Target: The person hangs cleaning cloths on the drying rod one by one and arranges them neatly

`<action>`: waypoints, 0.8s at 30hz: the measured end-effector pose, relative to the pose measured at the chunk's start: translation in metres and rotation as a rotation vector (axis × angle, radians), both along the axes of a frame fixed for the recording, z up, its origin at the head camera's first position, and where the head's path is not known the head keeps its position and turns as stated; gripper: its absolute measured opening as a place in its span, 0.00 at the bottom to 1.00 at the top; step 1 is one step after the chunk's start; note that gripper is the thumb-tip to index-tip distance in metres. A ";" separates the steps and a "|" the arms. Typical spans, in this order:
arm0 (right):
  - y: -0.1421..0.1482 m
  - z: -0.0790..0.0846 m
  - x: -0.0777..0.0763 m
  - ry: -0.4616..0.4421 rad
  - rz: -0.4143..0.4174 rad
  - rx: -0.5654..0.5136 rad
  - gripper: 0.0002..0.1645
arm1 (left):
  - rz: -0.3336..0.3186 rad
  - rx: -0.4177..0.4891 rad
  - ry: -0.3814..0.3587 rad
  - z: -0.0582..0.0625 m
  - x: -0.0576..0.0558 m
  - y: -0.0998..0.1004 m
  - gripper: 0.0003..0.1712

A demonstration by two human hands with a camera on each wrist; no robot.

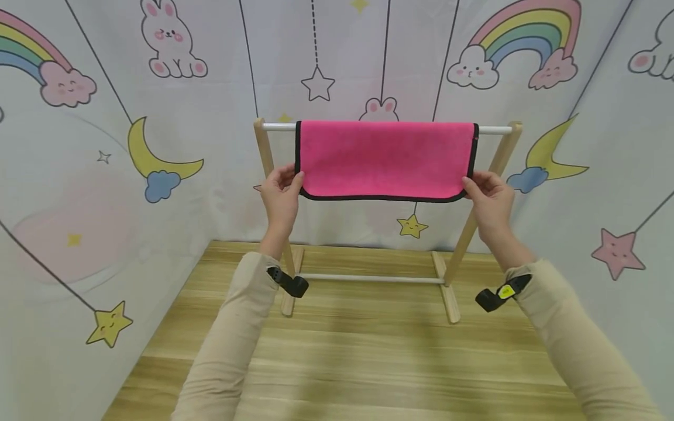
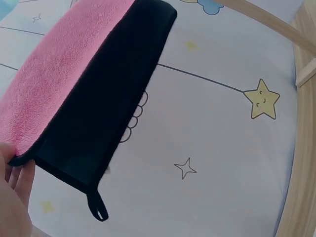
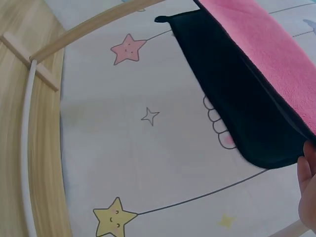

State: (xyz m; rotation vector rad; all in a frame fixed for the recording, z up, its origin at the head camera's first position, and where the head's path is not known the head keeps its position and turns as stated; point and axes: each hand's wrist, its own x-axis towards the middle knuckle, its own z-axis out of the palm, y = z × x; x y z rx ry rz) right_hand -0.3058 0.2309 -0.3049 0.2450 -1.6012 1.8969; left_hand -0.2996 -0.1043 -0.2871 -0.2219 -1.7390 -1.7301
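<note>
A pink towel with black edging hangs folded over the white top rail of a small wooden rack. Its front flap faces me. My left hand pinches the flap's left side near the bottom corner, thumb in front and fingers behind. Likewise, my right hand pinches the right side near its lower corner. Both wrist views show a dark panel hanging behind the pink flap, with a small black loop at one corner. In the right wrist view only part of my right hand shows.
The rack's slanted wooden leg and its lower white bar stand over a wood-grain surface. A white cloth backdrop printed with rainbows, moons and stars rises behind and on both sides. Each wrist carries a small black camera.
</note>
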 end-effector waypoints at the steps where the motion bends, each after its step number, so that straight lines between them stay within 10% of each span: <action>1: 0.000 -0.002 0.000 0.001 0.001 -0.001 0.06 | 0.002 -0.002 -0.004 -0.002 0.000 0.000 0.14; 24: 0.001 0.006 -0.015 -0.039 -0.050 0.009 0.12 | -0.023 -0.066 -0.053 -0.027 -0.032 -0.008 0.14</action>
